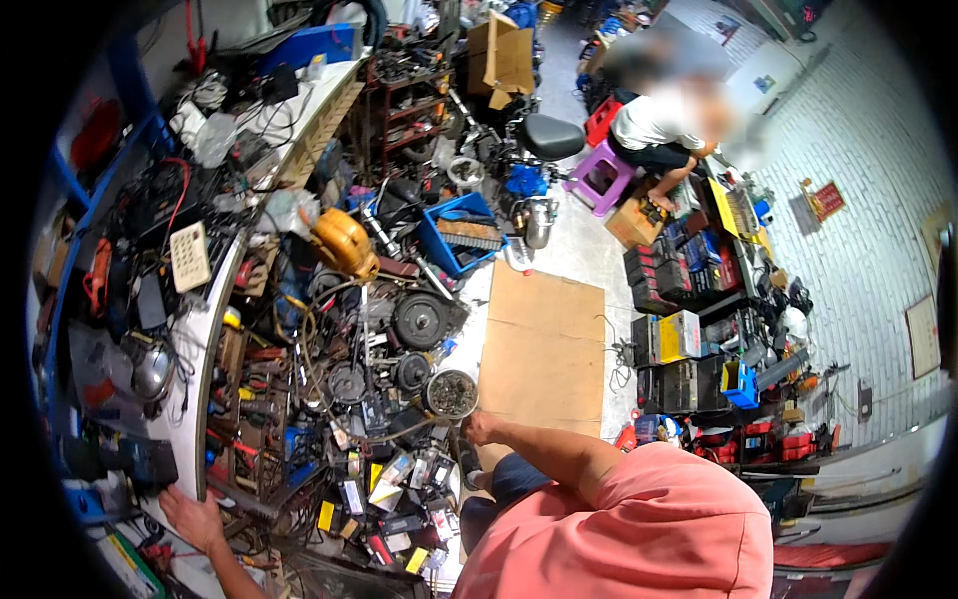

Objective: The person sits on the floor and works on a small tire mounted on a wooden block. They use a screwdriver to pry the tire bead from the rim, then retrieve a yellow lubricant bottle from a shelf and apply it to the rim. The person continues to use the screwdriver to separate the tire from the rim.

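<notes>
My left hand lies on the edge of a long white workbench, its fingers stretched out and holding nothing. A dark box-like part rests on the bench just beyond those fingertips. My right hand is curled closed beside a round tin full of small metal parts. Whether it touches the tin's rim, and what its fingers hold, I cannot make out. Left of the tin lies a heap of parts with a dark round wheel and a bent hose. Several small boxes lie below the tin.
A flattened cardboard sheet covers the floor ahead. A blue crate and a yellow-orange machine housing stand farther left. Stacked batteries line the right wall. A person in a white shirt sits near a purple stool.
</notes>
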Tool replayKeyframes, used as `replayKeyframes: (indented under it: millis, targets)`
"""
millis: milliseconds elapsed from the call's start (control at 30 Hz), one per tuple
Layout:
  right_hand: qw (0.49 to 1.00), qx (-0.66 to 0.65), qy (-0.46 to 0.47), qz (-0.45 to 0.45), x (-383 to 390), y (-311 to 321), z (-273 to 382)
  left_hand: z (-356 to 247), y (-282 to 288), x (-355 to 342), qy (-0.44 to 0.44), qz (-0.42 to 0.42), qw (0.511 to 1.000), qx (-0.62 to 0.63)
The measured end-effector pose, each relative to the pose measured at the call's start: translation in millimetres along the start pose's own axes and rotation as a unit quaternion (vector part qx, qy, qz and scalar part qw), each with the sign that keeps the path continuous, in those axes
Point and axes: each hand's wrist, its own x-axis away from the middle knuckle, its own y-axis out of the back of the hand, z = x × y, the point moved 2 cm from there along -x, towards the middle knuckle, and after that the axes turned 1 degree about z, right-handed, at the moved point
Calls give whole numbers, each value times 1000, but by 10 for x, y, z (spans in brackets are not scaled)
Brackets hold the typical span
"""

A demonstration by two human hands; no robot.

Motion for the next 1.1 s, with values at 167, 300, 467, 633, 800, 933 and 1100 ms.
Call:
replayKeyframes:
  millis: [167, 300, 467, 633, 800, 933, 1100]
  targets:
    - [986, -35, -79, 140, -152, 53, -120, -76, -66, 26, -7, -4, 1000, 7]
    - [974, -22, -137, 178, -248, 171, -102, 23, -56, 17, -7, -12, 1000, -8]
    - [942, 48, -208, 259, -243, 304, -140, -59, 77, 33, 1, -1, 1000, -5]
    - [958, 81, -123, 246, -382, 120, -67, -91, 108, 23, -4, -5, 1000, -14]
    - [951, 128, -42, 277, -453, -33, 121, -136, 111, 12, 4, 0, 1000, -6]
    - [957, -12, -165, 240, -671, 129, 775, -16, 131, 54, 1, -28, 999, -32]
    - [952, -43, -141, 269, -696, -81, 637, -50, 70, 27, 0, -18, 999, -32]
